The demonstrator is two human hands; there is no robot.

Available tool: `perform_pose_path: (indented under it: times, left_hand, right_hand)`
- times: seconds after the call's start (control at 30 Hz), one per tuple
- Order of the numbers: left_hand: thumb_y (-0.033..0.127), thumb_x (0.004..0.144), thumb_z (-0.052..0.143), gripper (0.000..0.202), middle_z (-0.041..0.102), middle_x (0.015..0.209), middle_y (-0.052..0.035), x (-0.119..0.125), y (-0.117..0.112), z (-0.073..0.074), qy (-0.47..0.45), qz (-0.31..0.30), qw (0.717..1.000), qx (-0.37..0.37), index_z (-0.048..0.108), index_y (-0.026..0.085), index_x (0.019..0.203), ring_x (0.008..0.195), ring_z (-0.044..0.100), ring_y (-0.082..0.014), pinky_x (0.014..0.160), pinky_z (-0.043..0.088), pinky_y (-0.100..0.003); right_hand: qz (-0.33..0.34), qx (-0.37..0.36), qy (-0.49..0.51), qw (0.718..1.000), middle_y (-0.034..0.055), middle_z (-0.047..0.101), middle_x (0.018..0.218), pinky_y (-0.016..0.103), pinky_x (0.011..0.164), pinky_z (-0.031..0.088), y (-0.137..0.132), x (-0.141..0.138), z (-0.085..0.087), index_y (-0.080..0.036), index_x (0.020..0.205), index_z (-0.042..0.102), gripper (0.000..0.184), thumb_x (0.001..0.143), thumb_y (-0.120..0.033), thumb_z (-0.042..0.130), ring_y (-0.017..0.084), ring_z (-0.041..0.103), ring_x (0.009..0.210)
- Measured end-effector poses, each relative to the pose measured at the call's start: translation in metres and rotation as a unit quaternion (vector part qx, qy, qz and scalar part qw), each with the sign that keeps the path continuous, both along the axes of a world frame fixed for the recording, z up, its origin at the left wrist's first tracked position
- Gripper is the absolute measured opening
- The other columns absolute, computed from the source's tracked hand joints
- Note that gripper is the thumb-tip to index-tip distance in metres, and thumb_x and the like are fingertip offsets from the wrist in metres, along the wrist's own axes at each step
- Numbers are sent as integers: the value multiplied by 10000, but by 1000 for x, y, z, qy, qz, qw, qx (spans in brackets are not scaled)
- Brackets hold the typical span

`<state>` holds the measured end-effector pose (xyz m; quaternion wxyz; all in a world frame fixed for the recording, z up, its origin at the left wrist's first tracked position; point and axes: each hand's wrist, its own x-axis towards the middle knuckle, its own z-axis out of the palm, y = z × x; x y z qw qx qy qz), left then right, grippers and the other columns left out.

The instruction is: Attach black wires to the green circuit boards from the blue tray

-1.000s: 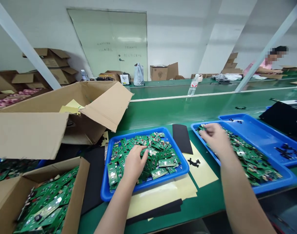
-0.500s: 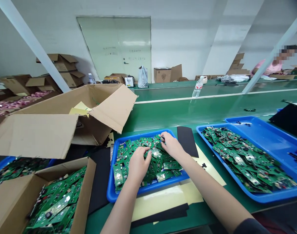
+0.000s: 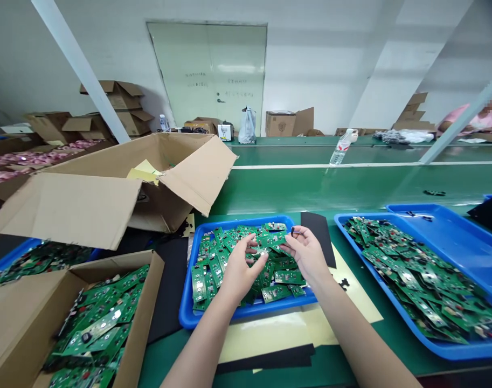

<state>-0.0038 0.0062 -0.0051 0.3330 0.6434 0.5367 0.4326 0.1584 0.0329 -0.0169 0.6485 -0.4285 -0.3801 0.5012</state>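
My right hand pinches the right end of a green circuit board above the middle blue tray. A small black piece shows at its index fingertip; whether it belongs to the board is unclear. At the board's left end is my left hand, its thumb and curved fingers apart. Whether those fingers touch the board I cannot tell. Many loose green circuit boards fill the tray under both hands.
An opened cardboard box of boards stands at left, a larger carton behind it. Another blue tray of boards lies right. Yellow sheets and a black sheet lie around the middle tray. A bottle stands beyond.
My right hand has come up from the pile with a circuit board in its fingers. My left hand has moved slightly right and up, towards the board. The view has shifted a little left.
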Motion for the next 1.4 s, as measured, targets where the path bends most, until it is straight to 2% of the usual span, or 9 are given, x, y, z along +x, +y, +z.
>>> perform_pose_path:
  times: [0.17, 0.33, 0.43, 0.53, 0.67, 0.8, 0.97, 1.07, 1.4]
  left_hand:
    - [256, 717, 650, 418, 592, 936, -62, 4, -1, 3, -106, 2, 994, -39, 565, 173, 1117, 804, 600, -184, 664, 524, -311]
    - [280, 684, 681, 374, 579, 787, -8, 6, 1, 5, -237, 11, 968, -86, 593, 164, 1028, 703, 587, -141, 633, 510, -271]
    - [271, 655, 711, 457, 585, 758, 12, 7, 3, 5, -318, 36, 940, -119, 575, 169, 1079, 651, 591, -115, 607, 493, -242]
    - [259, 595, 756, 412, 589, 740, 20, 6, 5, 5, -395, 74, 904, -147, 616, 156, 968, 598, 562, -88, 564, 465, -213]
    - [264, 579, 765, 262, 597, 705, 28, 4, 7, 4, -409, 92, 895, -156, 640, 148, 778, 581, 518, -61, 538, 419, -171]
    - [234, 569, 765, 218, 592, 636, 42, 6, 5, 5, -411, 81, 890, -180, 658, 152, 741, 527, 486, -53, 492, 381, -162]
    - [243, 564, 746, 223, 644, 661, 24, 12, 2, 8, -429, 49, 876, -217, 667, 161, 756, 604, 577, -100, 583, 450, -202]
    - [246, 585, 726, 204, 649, 635, 15, 16, 0, 8, -430, 21, 870, -239, 664, 159, 759, 577, 584, -115, 591, 466, -233]
    - [243, 620, 725, 165, 684, 684, -15, 19, -2, 0, -411, -10, 877, -249, 672, 141, 739, 640, 615, -132, 661, 475, -249]
  right_hand:
    - [41, -37, 84, 995, -67, 584, 707, 261, 637, 585, -9, -8, -2, -213, 836, 488, 409, 581, -325, 787, 97, 637, 627]
    - [69, -60, 111, 990, -71, 584, 702, 271, 637, 585, -15, -9, -2, -221, 840, 505, 376, 602, -291, 787, 104, 642, 628]
    - [85, -67, 107, 988, -70, 586, 711, 282, 642, 580, -18, -10, -1, -222, 852, 520, 373, 600, -277, 790, 119, 650, 642]
    - [86, -67, 96, 989, -52, 610, 705, 269, 646, 563, -19, -8, 0, -219, 857, 539, 328, 637, -311, 765, 128, 651, 674]
    - [78, -42, 31, 996, -28, 616, 668, 276, 654, 542, -20, -3, 0, -216, 864, 566, 245, 722, -376, 684, 140, 635, 678]
    - [94, 21, -68, 993, -28, 585, 670, 296, 661, 538, -22, -2, 1, -223, 912, 575, 193, 784, -360, 620, 144, 618, 656]
    - [140, 87, -187, 968, -14, 571, 690, 306, 687, 537, -29, -6, 0, -226, 958, 566, 145, 863, -316, 504, 158, 633, 679]
    - [152, 118, -241, 951, 1, 595, 718, 307, 674, 537, -32, -7, -1, -230, 987, 556, 156, 889, -287, 449, 168, 649, 692]
    - [113, 172, -348, 915, 51, 665, 884, 337, 729, 543, -33, -3, 2, -229, 1052, 602, 238, 909, -251, 413, 169, 650, 720]
